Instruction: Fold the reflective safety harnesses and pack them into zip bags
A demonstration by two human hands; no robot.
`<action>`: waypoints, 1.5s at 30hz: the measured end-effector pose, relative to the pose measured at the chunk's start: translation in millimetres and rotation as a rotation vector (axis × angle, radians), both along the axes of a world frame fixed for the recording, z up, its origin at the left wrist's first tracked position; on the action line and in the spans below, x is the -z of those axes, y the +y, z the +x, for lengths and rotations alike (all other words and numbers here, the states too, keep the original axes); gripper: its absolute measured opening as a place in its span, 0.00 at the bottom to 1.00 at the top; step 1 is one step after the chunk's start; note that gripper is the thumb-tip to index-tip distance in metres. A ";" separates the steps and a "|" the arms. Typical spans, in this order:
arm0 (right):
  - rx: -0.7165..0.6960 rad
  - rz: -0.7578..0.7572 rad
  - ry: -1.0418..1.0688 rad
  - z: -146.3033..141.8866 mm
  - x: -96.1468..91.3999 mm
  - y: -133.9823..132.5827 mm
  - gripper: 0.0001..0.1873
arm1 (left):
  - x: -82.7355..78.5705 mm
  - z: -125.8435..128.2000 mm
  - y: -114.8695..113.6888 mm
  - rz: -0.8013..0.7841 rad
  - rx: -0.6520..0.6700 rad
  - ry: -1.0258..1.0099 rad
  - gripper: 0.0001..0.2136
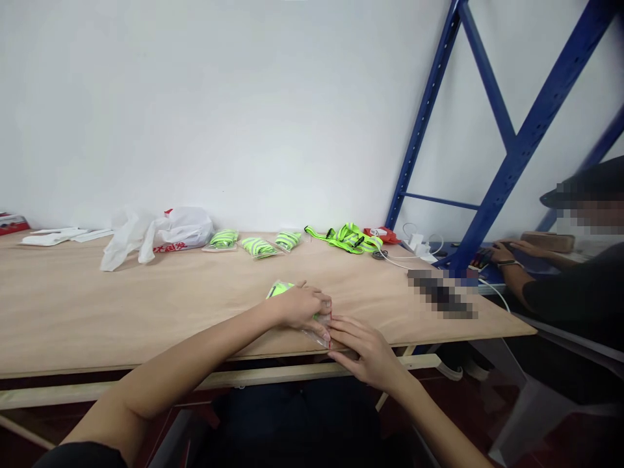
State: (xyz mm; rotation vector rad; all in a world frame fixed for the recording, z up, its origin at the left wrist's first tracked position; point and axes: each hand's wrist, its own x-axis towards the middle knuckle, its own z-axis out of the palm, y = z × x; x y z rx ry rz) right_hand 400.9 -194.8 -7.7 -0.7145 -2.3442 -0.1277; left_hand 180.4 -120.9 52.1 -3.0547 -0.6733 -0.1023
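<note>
A clear zip bag (312,336) with a red line along its opening lies near the table's front edge. Folded neon-green reflective strap (279,288) shows inside its far left end. My left hand (302,307) lies across the bag, fingers curled and gripping it close to the red line, and hides much of the middle. From the right, my right hand (366,350) has its fingers closed at the bag's opening edge. The fingertips of both hands nearly meet there.
Several packed bags of green strap (258,247) sit along the wall beside a white plastic bag (188,227). Loose green straps (347,238) lie farther right, near a white cable (394,262). A blue rack (487,208) stands right, with another person's hands (511,250) beyond.
</note>
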 end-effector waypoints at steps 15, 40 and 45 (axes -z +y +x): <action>0.114 -0.101 0.034 6.8 3.5 -3.7 0.27 | -1.1 -82.5 -18.7 0.143 -0.531 0.056 0.31; 0.036 -0.086 0.086 3.4 0.3 -2.6 0.13 | 25.2 -186.5 72.0 0.211 -0.821 -0.131 0.30; 0.038 -0.105 0.085 3.2 0.2 -2.6 0.13 | 36.7 -164.3 108.2 0.159 -0.906 -0.079 0.29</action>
